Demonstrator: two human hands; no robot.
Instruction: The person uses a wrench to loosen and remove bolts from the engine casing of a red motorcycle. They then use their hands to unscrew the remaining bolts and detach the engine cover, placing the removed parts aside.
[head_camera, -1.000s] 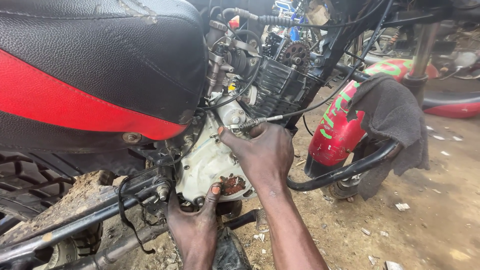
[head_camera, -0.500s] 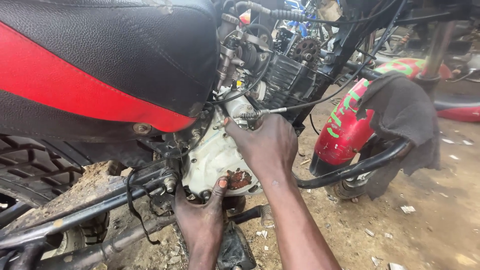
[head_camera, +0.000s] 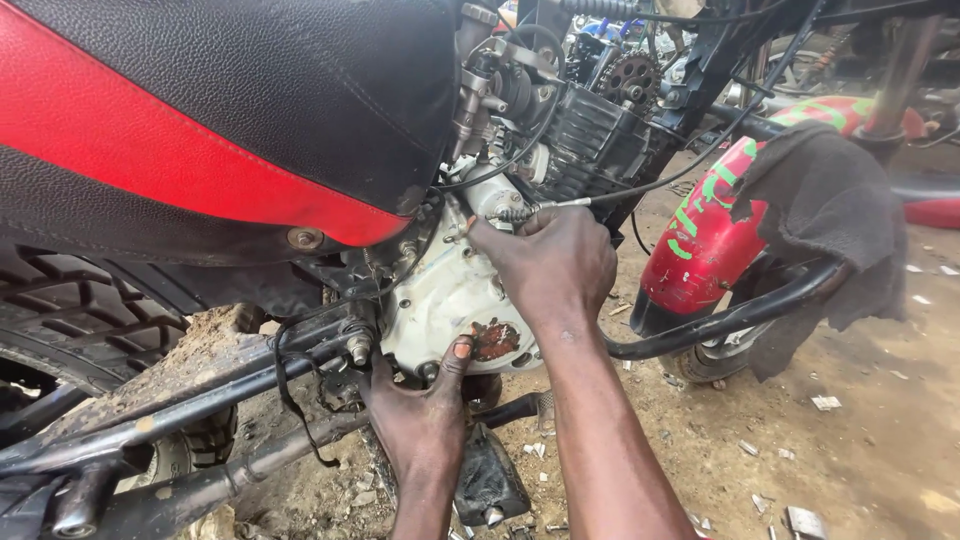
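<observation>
Pressing on the pale engine side cover (head_camera: 445, 300) of a motorcycle, the left hand (head_camera: 420, 420) comes up from below, its thumb laid flat on the cover's lower edge beside a rusty patch (head_camera: 495, 340). The right hand (head_camera: 550, 262) sits at the cover's upper right, fingers curled and pinched narrowly around the end of a thin cable (head_camera: 600, 200). Above left hangs the black and red seat (head_camera: 200, 130). A dark rag (head_camera: 830, 220) drapes over a red fender (head_camera: 700, 250) at right.

Daylit bare dirt ground (head_camera: 850, 440), littered with small scraps (head_camera: 826, 402).
</observation>
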